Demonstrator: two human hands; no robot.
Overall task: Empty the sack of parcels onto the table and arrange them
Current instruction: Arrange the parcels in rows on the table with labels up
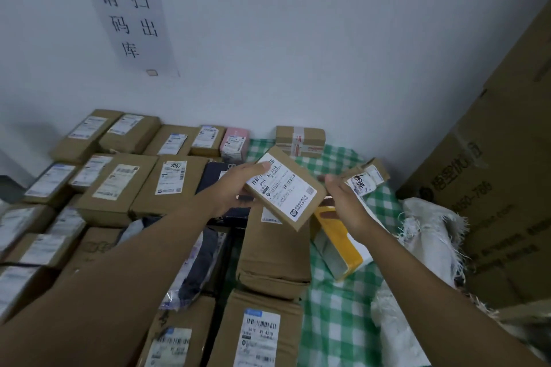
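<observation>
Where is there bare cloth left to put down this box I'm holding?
Bare checked cloth shows along the right, between the brown boxes and the white sack, and at the back beside the taped box. The left side is packed with boxes.

Room setting. A plain white wall (pixel 298 39) forms the backdrop, evenly and softly lit. A paper notice (pixel 128 9) with large black characters is taped to it at upper left. A green-and-white checked tablecloth (pixel 337 307) covers the table below. Large brown cardboard cartons (pixel 501 173) with printed lettering stand stacked along the right side
</observation>
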